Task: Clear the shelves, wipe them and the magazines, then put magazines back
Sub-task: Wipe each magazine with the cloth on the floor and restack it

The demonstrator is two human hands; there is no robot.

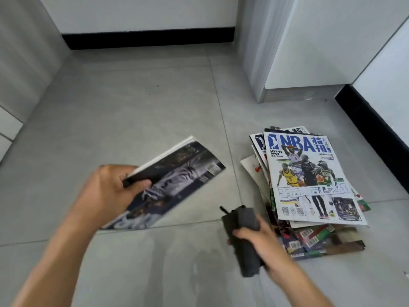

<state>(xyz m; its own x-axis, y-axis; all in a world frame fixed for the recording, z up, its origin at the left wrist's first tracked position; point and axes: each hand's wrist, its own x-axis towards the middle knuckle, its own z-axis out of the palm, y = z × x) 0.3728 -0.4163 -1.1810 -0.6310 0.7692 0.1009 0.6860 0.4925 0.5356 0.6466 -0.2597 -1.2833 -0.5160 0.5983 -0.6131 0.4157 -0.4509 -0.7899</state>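
Observation:
My left hand [112,187] grips a dark-covered magazine [174,180] by its spine, holding it tilted above the floor. My right hand [259,238] is closed around a folded dark grey cloth [245,231], low and just left of the stack. A messy stack of magazines [309,196] lies on the floor at the right, with a white NBA issue [307,178] showing basketball players on top. The shelves are out of view.
Grey floor tiles [143,111] spread out ahead and to the left. A white wall with a black skirting board [150,38] runs along the back. A white cabinet or door panel [309,52] stands behind the stack, with more black skirting [371,134] on the right.

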